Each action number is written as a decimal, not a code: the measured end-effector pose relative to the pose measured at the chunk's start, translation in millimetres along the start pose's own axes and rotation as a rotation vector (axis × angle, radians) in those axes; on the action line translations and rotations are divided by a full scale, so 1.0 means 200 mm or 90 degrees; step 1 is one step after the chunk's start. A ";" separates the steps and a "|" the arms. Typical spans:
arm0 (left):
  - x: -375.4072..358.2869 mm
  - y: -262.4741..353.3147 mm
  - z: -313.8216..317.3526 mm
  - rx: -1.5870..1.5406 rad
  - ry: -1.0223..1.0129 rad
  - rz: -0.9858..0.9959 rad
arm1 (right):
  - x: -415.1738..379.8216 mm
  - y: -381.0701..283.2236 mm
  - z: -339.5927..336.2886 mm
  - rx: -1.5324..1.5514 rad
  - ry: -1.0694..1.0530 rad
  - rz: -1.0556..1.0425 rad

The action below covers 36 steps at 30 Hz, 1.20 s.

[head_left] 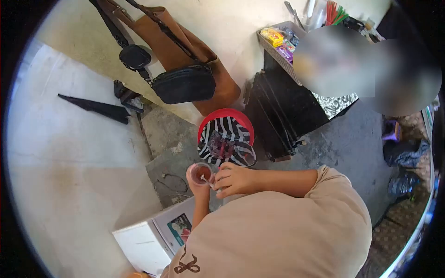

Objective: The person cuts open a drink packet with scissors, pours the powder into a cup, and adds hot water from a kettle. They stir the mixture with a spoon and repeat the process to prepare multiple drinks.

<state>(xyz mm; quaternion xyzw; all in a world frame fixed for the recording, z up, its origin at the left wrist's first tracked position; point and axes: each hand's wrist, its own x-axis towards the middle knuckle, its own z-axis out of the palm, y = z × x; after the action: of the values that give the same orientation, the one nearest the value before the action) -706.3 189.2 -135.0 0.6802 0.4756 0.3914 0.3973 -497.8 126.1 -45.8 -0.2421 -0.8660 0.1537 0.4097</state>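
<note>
My left hand point(192, 177) is wrapped round a clear cup point(202, 169) with reddish-brown liquid in it. Close against the cup's right side, my right hand point(235, 179) has its fingers curled. A small pale, shiny thing shows below those fingers, too small to name. Just beyond both hands stands a red-rimmed bin point(250, 121), lined with a black-and-white striped bag point(225, 124) that holds dark and reddish rubbish point(220, 146).
A brown bag point(181, 41) and a black pouch point(184, 84) hang at the wall. Right of the bin stands a black cabinet point(287, 104); a basket point(278, 54) of packets sits above. A white fridge point(139, 243) is at lower left. The upper right is blurred.
</note>
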 end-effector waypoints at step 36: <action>0.61 -0.27 -0.55 -0.089 -0.219 0.044 | -0.43 0.47 0.90 -0.054 0.836 0.948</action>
<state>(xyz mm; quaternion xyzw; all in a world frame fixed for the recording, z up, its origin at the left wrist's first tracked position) -794.7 336.5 -124.2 0.7237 0.3485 0.3150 0.5056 -564.7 145.4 -254.3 -0.7755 -0.0994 0.1760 0.5981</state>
